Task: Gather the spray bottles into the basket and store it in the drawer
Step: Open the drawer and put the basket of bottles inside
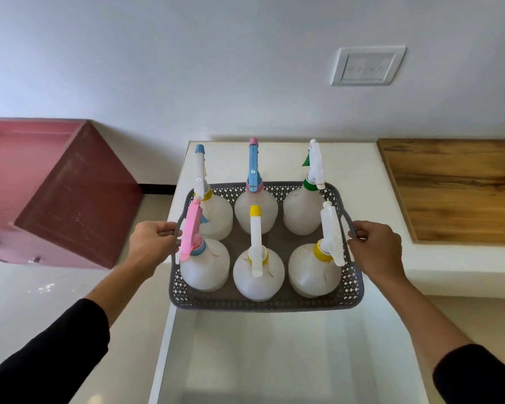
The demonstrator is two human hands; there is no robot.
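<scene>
A grey perforated basket holds several white spray bottles standing upright in two rows, with pink, blue, yellow-capped and white-green trigger heads. My left hand grips the basket's left handle and my right hand grips its right handle. The basket hangs in the air over the front of the white cabinet top, just behind and above the open white drawer, whose inside is bare.
A pink-red box stands to the left on the glossy floor. A wooden board lies on the white counter at the right. A white switch plate is on the wall behind.
</scene>
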